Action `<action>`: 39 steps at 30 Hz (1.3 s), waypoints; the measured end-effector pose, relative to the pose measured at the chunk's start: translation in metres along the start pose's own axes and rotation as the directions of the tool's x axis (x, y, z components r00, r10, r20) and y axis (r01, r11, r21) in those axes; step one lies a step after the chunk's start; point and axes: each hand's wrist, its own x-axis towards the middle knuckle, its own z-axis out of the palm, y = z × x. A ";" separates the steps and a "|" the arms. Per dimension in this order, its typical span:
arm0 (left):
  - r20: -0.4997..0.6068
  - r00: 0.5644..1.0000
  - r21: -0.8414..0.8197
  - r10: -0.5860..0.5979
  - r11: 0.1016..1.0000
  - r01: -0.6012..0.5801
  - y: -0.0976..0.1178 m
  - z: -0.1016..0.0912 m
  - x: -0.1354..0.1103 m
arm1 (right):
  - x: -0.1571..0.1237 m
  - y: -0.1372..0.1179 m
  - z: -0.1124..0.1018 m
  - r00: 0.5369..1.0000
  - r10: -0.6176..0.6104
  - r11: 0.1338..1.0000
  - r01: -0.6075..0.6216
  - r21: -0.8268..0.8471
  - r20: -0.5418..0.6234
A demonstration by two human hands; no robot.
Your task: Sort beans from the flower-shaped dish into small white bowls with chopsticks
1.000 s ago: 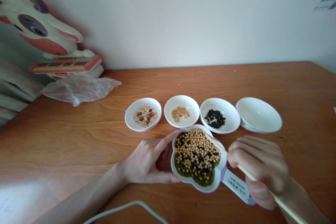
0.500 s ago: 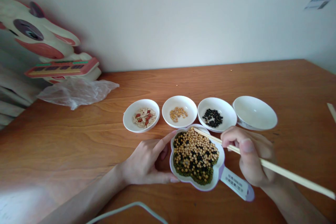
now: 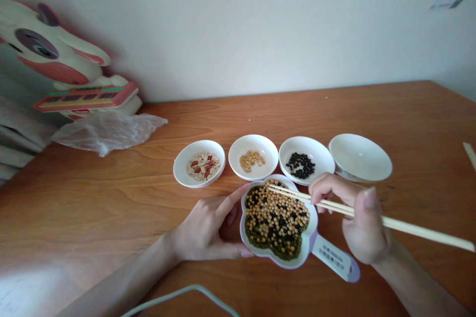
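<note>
A white and lilac flower-shaped bowl with a handle [image 3: 313, 237] holds mixed yellow soybeans [image 3: 277, 203], black beans and small green beans. My left hand [image 3: 208, 230] grips the bowl's left side, index finger at the upper rim and thumb at the lower rim. In my right hand [image 3: 353, 213] is a pair of wooden chopsticks [image 3: 420, 230], slanting left over the bowl. Their tips touch the soybeans near its top edge; whether a bean is between them I cannot tell. Just behind stand a white bowl of soybeans [image 3: 269, 148] and a white bowl of black beans [image 3: 320, 151].
At the row's left is a white bowl [image 3: 182, 156] of pale and red-brown seeds or nuts; at its right, an empty white bowl [image 3: 360, 156]. A plastic bag [image 3: 107, 131] lies before a cow-shaped toy keyboard [image 3: 89, 99]. A pale cable [image 3: 178, 294] crosses the front.
My right hand has opened the chopsticks slightly and turned them flatter, their rear ends rising. The tips have shifted a little left among the soybeans. My left hand stays on the bowl.
</note>
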 end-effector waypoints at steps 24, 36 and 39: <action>-0.023 0.999 -0.039 0.030 0.999 -0.030 -0.001 0.001 0.000 | 0.005 -0.009 0.003 0.987 -0.156 0.975 0.161 -0.151 0.045; -0.023 0.999 -0.012 0.028 1.000 -0.028 -0.001 0.001 0.000 | 0.008 -0.013 0.003 0.981 -0.183 0.951 0.194 -0.239 0.065; -0.022 0.999 -0.002 0.029 1.000 -0.029 -0.002 0.002 -0.001 | 0.007 -0.014 0.003 0.981 -0.183 0.949 0.193 -0.247 0.065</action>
